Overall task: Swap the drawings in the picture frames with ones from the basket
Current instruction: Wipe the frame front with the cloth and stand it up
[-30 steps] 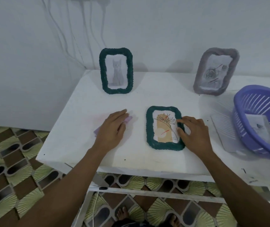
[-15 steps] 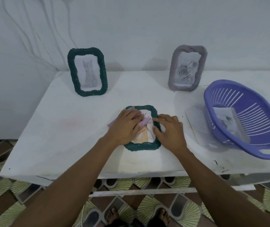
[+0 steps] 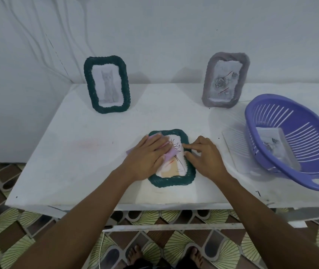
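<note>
Since a second ago the left hand (image 3: 147,158) has slid rightward off the bare table (image 3: 77,152) and onto the dark green frame (image 3: 171,181) that lies flat near the front edge, taking the purple cloth (image 3: 169,155) along. It lies palm down with fingers straight, pressing the cloth onto the upper left part of the frame and its flower drawing (image 3: 175,167) – it clasps nothing. Cloth edges show past the fingertips and behind the wrist.

At the frame's right rim the right hand (image 3: 207,158) has kept its place: index finger stretched left across the rim onto the drawing, the other fingers loosely bent, thumb against the rim's inner edge. It rests there and is not closed round anything.

Beyond the left hand, well apart at the wall, a second dark green frame (image 3: 124,82) stands upright with a cat drawing (image 3: 108,86). Beyond the right hand stands a grey frame (image 3: 207,84) with a rose drawing (image 3: 222,82). Right of the right hand a white sheet (image 3: 236,144) lies flat, partly under the purple basket (image 3: 269,96) – inside the basket lies another drawing (image 3: 273,144).
</note>
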The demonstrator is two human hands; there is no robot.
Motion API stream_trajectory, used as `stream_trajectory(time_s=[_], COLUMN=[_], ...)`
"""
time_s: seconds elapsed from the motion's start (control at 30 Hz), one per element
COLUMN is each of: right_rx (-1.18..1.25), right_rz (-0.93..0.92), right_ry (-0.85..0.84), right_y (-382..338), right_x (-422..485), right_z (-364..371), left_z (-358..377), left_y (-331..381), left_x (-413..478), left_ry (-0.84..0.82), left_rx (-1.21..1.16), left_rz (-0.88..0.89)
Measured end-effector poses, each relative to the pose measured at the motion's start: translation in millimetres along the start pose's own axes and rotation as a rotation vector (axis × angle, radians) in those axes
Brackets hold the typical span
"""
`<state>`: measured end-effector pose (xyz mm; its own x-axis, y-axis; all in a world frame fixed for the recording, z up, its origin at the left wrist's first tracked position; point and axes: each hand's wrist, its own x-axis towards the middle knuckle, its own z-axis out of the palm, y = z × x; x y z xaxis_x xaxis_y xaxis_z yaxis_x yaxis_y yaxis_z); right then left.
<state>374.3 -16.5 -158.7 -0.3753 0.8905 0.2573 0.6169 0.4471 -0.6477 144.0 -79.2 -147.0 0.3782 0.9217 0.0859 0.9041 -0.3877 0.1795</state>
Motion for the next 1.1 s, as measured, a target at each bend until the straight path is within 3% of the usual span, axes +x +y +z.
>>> stream_trajectory(time_s=[0.3,0.5,0.73,1.0,1.1], right_rx=[-0.194,-0.282,-0.237,-0.237,-0.234], right_rz=[-0.025,0.007,0.04,0.045,0.046], right_ry=[-0.066,-0.033,-0.05,-0.045,-0.042], right_y=[3,-1,-3,-3,-4], right_x=[-2,-5,-3,-2,-3], right_z=[0,2,-1,-1,-1], left_z=[-4,7,-2,2,5], left_y=[5,24,9,5,6], left_x=[-2,-29,16,44,43], left_ry=[-0.032,0.015,0.061,0.265,0.338], left_rx=[-0.003,-0.057,-0.121,0.018,-0.062], left_rz=[0.091,0.043,-0.124,-0.063,-0.062])
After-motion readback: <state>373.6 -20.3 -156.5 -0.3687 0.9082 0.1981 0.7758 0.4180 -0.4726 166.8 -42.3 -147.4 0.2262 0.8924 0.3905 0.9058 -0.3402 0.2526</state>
